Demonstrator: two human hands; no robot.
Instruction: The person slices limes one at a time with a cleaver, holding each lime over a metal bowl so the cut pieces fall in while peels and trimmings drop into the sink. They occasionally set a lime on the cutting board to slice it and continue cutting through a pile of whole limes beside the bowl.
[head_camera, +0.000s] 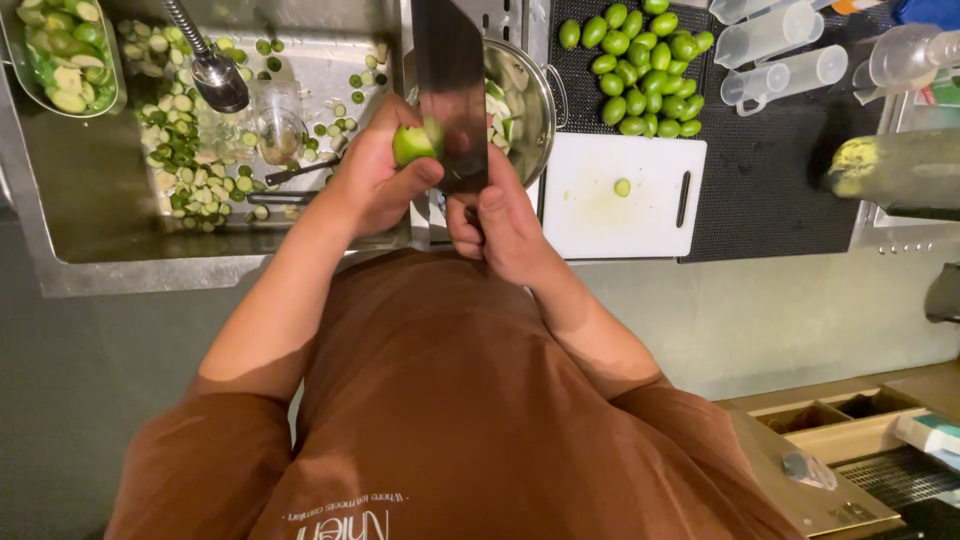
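— Head view: what lay before you?
— The steel sink (100, 270), strewn with green peelings, then the white cutting board (600, 215) on the counter (770, 190).
— And your hands?
— My right hand (505, 225) gripped the cleaver (452, 90), fingers wrapped tight around its handle. My left hand (375, 180) pinched a small green fruit (412, 143) against the blade, above the sink's edge.
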